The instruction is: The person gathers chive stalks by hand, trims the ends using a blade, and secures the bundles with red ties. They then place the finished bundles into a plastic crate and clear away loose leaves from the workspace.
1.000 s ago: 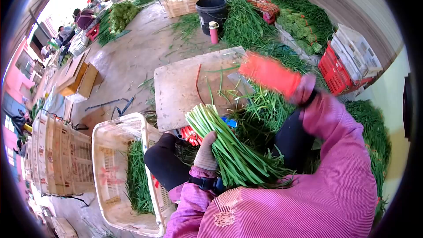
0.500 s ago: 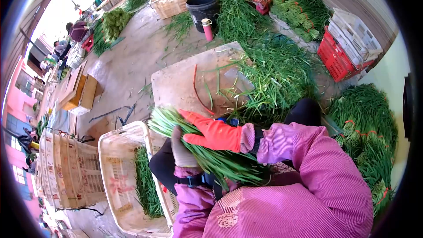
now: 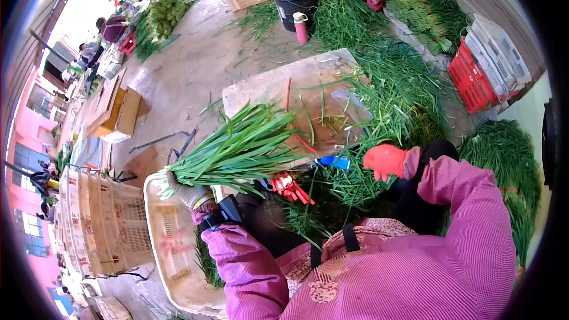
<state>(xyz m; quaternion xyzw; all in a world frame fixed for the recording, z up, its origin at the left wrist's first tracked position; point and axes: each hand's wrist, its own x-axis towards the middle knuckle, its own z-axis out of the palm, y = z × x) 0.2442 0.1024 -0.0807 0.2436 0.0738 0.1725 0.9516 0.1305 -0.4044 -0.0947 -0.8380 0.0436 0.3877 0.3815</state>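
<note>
Greens have swung around in the head view: half a second ago the green bunch lay across the lap under both hands, and now only the left hand has it. Its fingers are clamped on one end, by the rim of the white basket, and the leaves fan out in front of the pale surface. The right hand, in a red glove, has come off and hangs near the loose green pile, its fingers a bit apart, with nothing seen in them. So the left hand seems to carry the bunch alone, leaving the right free.
</note>
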